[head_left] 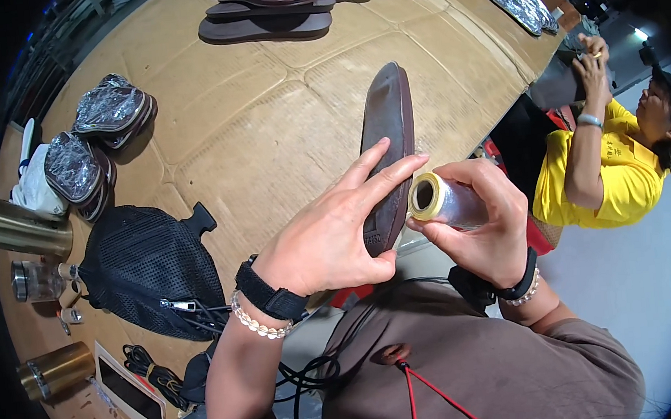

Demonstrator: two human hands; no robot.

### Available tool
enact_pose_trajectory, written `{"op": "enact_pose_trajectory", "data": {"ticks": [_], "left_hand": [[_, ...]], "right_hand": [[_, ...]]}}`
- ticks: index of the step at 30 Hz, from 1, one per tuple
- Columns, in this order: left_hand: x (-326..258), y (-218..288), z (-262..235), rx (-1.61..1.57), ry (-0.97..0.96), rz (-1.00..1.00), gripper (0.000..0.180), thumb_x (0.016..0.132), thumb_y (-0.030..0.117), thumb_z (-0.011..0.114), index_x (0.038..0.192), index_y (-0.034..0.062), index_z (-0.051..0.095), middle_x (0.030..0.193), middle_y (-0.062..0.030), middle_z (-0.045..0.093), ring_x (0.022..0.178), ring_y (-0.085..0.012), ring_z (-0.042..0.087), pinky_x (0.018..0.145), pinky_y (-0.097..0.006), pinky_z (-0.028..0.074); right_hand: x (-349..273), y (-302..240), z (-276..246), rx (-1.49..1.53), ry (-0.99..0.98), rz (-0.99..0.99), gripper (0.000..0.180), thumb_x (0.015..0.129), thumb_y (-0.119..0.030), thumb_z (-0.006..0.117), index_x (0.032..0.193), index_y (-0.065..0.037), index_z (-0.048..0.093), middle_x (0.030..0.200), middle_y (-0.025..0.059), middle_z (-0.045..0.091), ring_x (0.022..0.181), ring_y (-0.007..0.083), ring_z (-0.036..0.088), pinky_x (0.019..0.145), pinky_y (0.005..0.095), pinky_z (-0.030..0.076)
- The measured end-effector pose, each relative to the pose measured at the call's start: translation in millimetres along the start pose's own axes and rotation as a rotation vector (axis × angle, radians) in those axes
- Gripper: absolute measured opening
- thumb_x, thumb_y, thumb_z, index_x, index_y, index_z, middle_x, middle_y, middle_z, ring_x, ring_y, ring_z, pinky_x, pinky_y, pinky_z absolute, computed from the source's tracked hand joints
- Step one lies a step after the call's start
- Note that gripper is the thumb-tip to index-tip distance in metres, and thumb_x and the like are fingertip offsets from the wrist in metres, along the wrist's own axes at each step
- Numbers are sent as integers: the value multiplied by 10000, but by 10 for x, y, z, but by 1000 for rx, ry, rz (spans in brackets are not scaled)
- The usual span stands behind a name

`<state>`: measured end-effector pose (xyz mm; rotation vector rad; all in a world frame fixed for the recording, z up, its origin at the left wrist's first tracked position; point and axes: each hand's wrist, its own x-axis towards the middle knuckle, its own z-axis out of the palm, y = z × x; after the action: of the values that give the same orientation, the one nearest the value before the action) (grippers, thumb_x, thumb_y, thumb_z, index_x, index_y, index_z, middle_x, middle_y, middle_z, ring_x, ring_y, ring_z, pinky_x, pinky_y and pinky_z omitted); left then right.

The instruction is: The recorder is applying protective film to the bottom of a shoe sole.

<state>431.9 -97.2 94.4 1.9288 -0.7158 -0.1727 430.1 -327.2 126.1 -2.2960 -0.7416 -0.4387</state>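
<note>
Left fingers [392,177] in splayed grip on sole [386,107], right fingers [484,172] around film roll [461,204]

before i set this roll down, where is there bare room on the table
The widest bare patch is cardboard-covered tabletop between the film-wrapped soles on the left and the held sole. Another lies right of that sole, up to the tabletop's edge. Crowded: the left side, with the mesh bag and metallic cylinders, and the far edge, under the dark soles.

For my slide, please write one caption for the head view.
At a cardboard-covered table, the left hand holds a dark sole beside a film roll in the right hand.
</note>
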Motion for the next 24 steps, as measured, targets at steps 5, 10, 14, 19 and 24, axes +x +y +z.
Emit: {"op": "enact_pose_trajectory", "data": {"ticks": [5, 10, 14, 19, 24], "left_hand": [[-1, 18, 1, 1, 1, -20, 970, 719, 103, 730, 1630, 161, 402, 1634, -236, 414, 1585, -416, 298, 1226, -509, 398], [-10, 14, 10, 19, 17, 3, 968, 729, 111, 733, 1634, 158, 393, 1631, -230, 422, 1582, -416, 302, 1226, -506, 398], [-8, 12, 16, 16, 18, 14, 963, 731, 114, 733, 1632, 158, 396, 1632, -230, 420, 1582, -416, 302, 1227, -507, 397], [9, 12, 27, 18, 12, 5, 948, 737, 118, 723, 1628, 143, 401, 1626, -227, 434, 1589, -412, 290, 1239, -508, 380], [8, 37, 31, 2, 4, -20, 906, 764, 121, 680, 1626, 113, 402, 1630, -229, 433, 1600, -404, 273, 1258, -501, 344]], "right_hand": [[-11, -34, 25, -78, 51, -26, 491, 637, -108, 933, 1060, -25, 698, 967, 117, 715, 882, 328, 688, 773, 409, 551], [-17, -37, 46, -94, 68, -49, 497, 629, -98, 927, 1064, -25, 699, 977, 115, 717, 899, 329, 687, 780, 409, 551], [-18, -40, 40, -97, 62, -43, 500, 629, -93, 922, 1070, -25, 697, 990, 118, 716, 901, 331, 686, 779, 410, 551], [-7, -54, 21, -117, 40, -12, 492, 640, -102, 915, 1074, -25, 697, 988, 122, 711, 897, 336, 683, 775, 410, 549], [18, -60, -2, -136, -15, 8, 502, 667, -125, 913, 1106, -23, 692, 992, 132, 711, 934, 351, 692, 804, 418, 557]]}}
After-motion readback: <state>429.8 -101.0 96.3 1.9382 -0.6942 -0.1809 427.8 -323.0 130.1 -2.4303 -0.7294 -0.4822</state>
